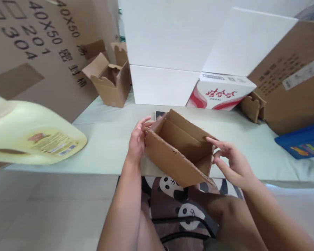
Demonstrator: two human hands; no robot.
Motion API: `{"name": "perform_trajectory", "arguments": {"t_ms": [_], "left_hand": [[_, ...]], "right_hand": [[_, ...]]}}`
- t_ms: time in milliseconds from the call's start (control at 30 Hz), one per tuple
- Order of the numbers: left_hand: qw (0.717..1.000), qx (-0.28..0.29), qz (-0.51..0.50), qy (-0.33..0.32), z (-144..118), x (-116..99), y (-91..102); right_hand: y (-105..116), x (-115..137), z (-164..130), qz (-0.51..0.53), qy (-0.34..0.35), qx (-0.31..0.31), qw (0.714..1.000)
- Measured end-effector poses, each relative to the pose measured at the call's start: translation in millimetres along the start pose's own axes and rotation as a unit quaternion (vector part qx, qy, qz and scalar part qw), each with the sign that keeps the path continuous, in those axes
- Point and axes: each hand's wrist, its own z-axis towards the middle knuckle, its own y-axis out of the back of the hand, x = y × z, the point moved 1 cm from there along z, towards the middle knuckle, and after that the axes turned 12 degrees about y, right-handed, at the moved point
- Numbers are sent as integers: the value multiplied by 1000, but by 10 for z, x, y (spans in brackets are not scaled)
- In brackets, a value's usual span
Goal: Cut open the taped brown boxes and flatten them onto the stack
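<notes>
A brown cardboard box (170, 157), its top uncovered and its inside visible, is tilted at the front edge of the covered table (107, 139). At its left end my left hand (138, 139) grips the wall, fingers bent over the upper corner. On the opposite end my right hand (231, 160) holds the box, with one finger along the rim and the thumb lower down. Behind the box, partly hidden by it, lies a small dark flat object (160, 115) with a light border.
Left are a pale yellow jug (54, 132), a large printed carton (49, 52) and a small opened carton (112, 85). White boxes (164, 85) and a red-and-white box (219, 92) line the back. A small brown carton (252, 106) and a blue package (303, 141) stand right.
</notes>
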Motion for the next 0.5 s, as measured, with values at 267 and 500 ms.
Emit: {"name": "perform_trajectory", "arguments": {"t_ms": [267, 500], "left_hand": [[981, -52, 176, -55, 22, 118, -192], [934, -14, 335, -121, 24, 66, -58]], "right_hand": [[-334, -270, -29, 1, -146, -237, 960], [-407, -178, -78, 248, 61, -83, 963]]}}
